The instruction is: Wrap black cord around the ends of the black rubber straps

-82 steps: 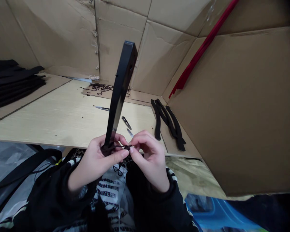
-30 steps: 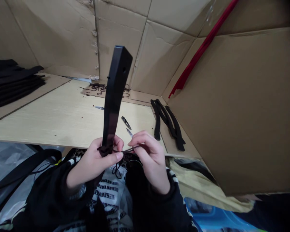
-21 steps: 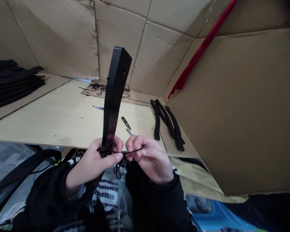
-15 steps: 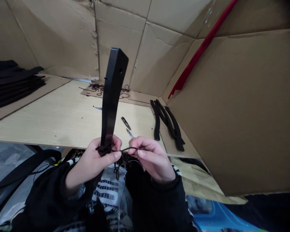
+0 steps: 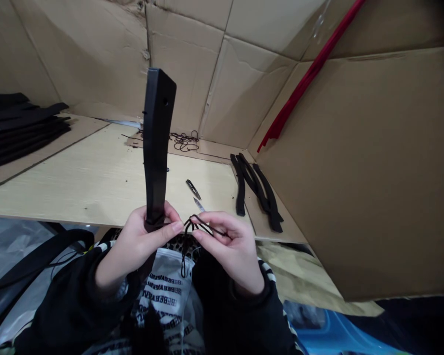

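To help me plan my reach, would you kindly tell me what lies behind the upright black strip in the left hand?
Behind the black strip, held in the left hand, a tangle of black cord lies on a cardboard sheet. The strip covers part of the tangle, so that stretch cannot be seen.

Thread snips (image 5: 193, 189) lie mid-board on the wooden work board (image 5: 77, 192), with a small blade (image 5: 199, 204) just before them, near the front edge. Loose cord (image 5: 185, 142) lies on a cardboard sheet (image 5: 210, 150) along the back edge. Three foam strips (image 5: 257, 190) lie at the right end, against the cardboard wall (image 5: 355, 172). A stack of strips (image 5: 22, 130) occupies the left end.
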`<action>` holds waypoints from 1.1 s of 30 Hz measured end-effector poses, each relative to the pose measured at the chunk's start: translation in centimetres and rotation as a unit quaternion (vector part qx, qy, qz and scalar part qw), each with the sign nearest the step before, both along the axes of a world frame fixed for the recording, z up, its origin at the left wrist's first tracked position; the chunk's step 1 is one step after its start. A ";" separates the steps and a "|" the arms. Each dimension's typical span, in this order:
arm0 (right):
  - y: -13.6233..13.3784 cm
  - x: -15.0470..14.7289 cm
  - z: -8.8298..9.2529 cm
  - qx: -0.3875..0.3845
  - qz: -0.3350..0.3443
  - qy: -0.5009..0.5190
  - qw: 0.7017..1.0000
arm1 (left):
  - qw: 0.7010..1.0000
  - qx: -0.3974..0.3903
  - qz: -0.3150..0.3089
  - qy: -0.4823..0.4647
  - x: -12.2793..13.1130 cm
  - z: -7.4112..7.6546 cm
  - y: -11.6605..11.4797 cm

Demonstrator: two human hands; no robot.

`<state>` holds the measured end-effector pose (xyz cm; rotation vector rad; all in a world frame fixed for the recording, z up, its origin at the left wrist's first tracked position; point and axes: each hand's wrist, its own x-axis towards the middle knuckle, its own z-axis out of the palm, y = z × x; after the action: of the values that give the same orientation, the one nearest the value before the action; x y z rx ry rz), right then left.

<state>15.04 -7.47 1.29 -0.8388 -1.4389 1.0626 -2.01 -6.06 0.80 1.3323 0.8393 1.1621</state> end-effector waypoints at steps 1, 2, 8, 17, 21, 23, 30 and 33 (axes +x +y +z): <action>0.0 0.0 0.0 -0.009 0.009 0.021 1.000 | 1.000 -0.001 0.001 0.000 0.0 0.0 0.0; 0.0 0.1 0.0 -0.021 0.022 0.043 0.999 | 1.000 -0.003 0.002 -0.003 0.0 0.1 0.0; 0.2 0.2 -0.2 -0.081 0.135 0.117 0.981 | 1.000 -0.016 -0.018 -0.020 0.2 -0.3 0.3; 1.1 0.3 -1.0 -0.176 0.279 0.183 0.926 | 0.997 -0.031 0.016 -0.074 0.4 -0.7 0.2; 1.3 0.5 -0.8 -0.199 0.327 0.209 0.900 | 0.996 -0.012 -0.004 -0.089 0.4 -0.8 0.1; 1.4 0.7 -0.7 -0.213 0.364 0.228 0.877 | 0.996 0.003 -0.025 -0.083 0.3 -0.7 -0.1; 1.5 1.3 -0.4 -0.226 0.387 0.229 0.864 | 0.996 -0.005 -0.025 -0.087 0.2 -0.5 -0.2; 1.4 1.1 -0.3 -0.212 0.316 0.205 0.902 | 0.997 -0.008 -0.015 -0.073 0.2 -0.5 -0.1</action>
<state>16.12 -6.12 0.96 -0.3843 -1.1408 1.9715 -1.83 -6.18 0.32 1.2278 0.7196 1.2113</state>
